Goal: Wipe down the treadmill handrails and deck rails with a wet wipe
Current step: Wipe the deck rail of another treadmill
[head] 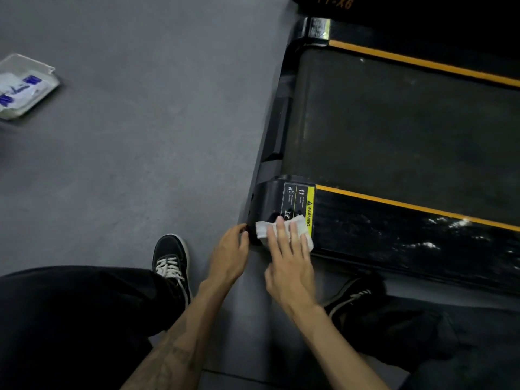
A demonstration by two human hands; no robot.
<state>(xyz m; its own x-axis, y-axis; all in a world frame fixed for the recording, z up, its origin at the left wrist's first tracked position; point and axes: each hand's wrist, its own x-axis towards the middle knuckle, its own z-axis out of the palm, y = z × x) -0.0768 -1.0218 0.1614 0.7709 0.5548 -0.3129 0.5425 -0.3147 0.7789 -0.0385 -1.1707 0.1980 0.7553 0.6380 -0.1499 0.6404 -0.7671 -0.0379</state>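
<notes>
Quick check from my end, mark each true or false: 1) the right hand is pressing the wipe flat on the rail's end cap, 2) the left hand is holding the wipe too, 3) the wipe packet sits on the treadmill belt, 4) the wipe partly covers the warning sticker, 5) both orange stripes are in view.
1) True: the right hand presses the wipe with straight fingers on the end cap.
2) False: the left hand touches the cap's corner, beside the wipe.
3) False: the packet lies in a tray on the floor, far from the belt.
4) True: it overlaps the warning sticker.
5) True.
</notes>
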